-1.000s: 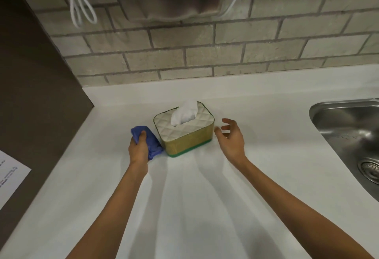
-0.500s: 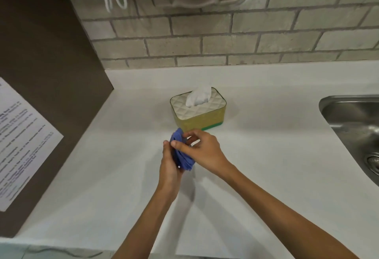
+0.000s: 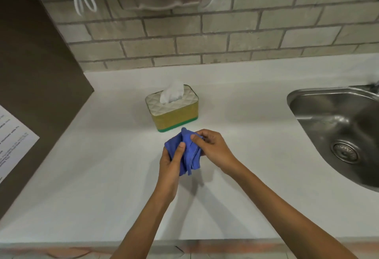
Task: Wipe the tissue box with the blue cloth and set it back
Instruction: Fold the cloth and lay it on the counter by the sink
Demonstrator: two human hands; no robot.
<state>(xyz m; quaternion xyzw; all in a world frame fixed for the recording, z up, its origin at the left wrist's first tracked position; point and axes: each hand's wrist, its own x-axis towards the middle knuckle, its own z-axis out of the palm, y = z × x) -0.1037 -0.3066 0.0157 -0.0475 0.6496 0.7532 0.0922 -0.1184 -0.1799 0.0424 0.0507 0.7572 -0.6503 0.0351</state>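
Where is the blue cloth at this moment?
The crumpled blue cloth is held in both hands, left hand and right hand, above the white counter, just in front of the yellow tissue box.

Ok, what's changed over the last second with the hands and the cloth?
The left hand lifted the blue cloth from beside the tissue box toward the person. The right hand, open a second ago, now grips it too, and the cloth hangs looser. The box stays on the counter, untouched.
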